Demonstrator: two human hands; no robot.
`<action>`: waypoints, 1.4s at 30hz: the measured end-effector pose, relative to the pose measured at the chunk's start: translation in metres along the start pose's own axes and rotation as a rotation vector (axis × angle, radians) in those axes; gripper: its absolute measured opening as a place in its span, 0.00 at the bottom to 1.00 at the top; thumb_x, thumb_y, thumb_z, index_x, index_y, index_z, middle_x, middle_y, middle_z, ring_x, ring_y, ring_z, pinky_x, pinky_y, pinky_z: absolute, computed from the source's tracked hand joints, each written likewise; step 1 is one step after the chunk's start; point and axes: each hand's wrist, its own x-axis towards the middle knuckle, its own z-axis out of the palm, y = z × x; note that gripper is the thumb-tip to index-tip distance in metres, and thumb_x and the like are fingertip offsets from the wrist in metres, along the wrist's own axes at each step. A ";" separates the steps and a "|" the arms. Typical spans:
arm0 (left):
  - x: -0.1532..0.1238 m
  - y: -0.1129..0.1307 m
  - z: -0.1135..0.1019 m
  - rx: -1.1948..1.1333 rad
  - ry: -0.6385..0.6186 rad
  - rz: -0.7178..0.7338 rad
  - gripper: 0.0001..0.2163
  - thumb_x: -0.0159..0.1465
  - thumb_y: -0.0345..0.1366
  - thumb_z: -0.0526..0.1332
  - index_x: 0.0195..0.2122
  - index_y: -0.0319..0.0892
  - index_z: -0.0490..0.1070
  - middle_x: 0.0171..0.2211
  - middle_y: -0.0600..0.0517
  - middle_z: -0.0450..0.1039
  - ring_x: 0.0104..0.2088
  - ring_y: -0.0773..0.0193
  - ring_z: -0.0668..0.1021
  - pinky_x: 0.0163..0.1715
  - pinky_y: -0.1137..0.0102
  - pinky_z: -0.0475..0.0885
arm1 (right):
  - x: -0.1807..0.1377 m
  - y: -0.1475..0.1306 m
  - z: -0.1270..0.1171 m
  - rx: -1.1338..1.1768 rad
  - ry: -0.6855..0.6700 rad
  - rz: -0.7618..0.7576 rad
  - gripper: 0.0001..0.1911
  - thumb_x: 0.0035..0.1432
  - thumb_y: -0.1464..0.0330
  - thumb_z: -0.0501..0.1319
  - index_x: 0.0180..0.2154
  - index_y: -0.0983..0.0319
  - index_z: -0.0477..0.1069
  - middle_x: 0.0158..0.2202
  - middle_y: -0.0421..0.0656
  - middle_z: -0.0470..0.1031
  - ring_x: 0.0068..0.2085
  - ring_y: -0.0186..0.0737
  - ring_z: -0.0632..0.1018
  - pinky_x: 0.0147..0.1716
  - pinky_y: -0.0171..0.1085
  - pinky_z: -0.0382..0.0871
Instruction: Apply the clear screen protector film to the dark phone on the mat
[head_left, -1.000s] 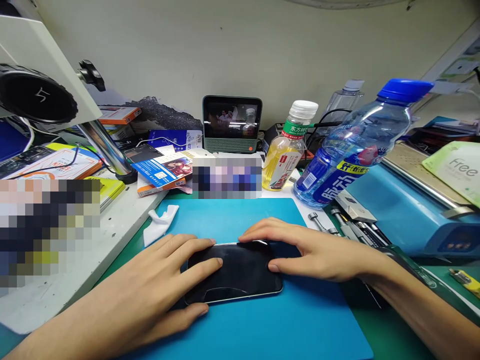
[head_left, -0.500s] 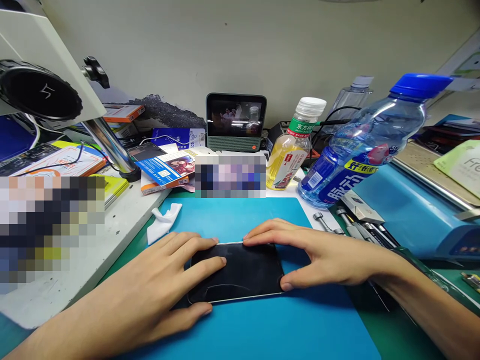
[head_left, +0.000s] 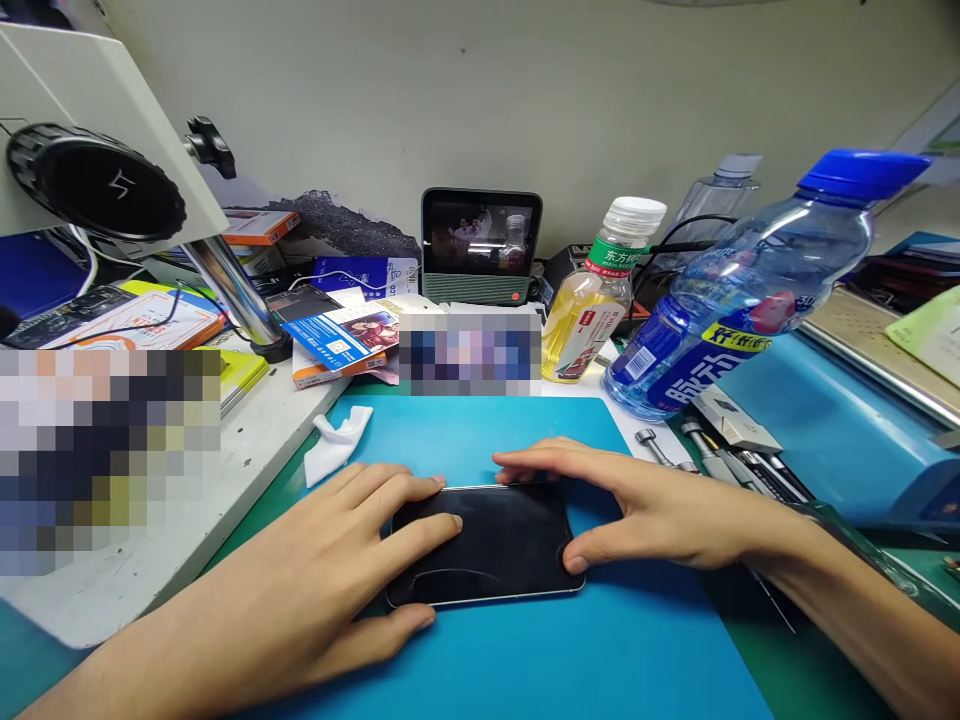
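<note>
A smartphone (head_left: 510, 545) with a dark screen and a pale frame lies flat, face up, on the blue mat (head_left: 570, 660). A curved light line shows on the lower left of its screen. My left hand (head_left: 352, 560) spans its left end: the index finger presses on the glass, another finger is at the far edge and the thumb is at the near edge. At the right end, my right hand (head_left: 637, 500) holds the phone between fingers at the far edge and a thumb on the right side. Its index fingertip is slightly raised.
A white crumpled wipe (head_left: 337, 445) lies left of the mat. Behind stand a small display (head_left: 480, 240), a yellow drink bottle (head_left: 592, 310) and a large blue-capped bottle (head_left: 720, 300). Screwdrivers (head_left: 712, 455) and a blue machine (head_left: 847, 430) are right; a microscope stand (head_left: 240, 290) is left.
My right index finger has lifted a little off the phone's far edge. The left hand keeps its hold, and the whole view has shifted slightly.
</note>
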 end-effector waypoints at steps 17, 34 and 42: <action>-0.004 -0.002 0.000 -0.030 -0.012 -0.033 0.25 0.76 0.38 0.66 0.73 0.52 0.67 0.66 0.44 0.77 0.63 0.43 0.79 0.58 0.52 0.82 | 0.001 -0.004 0.004 -0.019 -0.002 -0.001 0.46 0.65 0.47 0.75 0.78 0.47 0.65 0.73 0.47 0.71 0.73 0.59 0.71 0.74 0.55 0.65; -0.004 -0.005 -0.001 -0.114 -0.033 -0.052 0.24 0.78 0.40 0.66 0.73 0.53 0.66 0.68 0.44 0.74 0.65 0.44 0.78 0.61 0.51 0.81 | -0.001 -0.004 -0.001 -0.002 0.006 0.004 0.37 0.68 0.52 0.73 0.74 0.48 0.72 0.75 0.46 0.72 0.75 0.61 0.71 0.77 0.58 0.61; -0.001 -0.002 -0.001 -0.088 -0.027 -0.051 0.25 0.77 0.40 0.67 0.73 0.52 0.66 0.66 0.43 0.75 0.63 0.42 0.79 0.58 0.50 0.81 | 0.002 -0.005 0.004 -0.005 0.024 0.022 0.43 0.63 0.47 0.76 0.75 0.48 0.71 0.71 0.47 0.74 0.71 0.59 0.74 0.72 0.53 0.67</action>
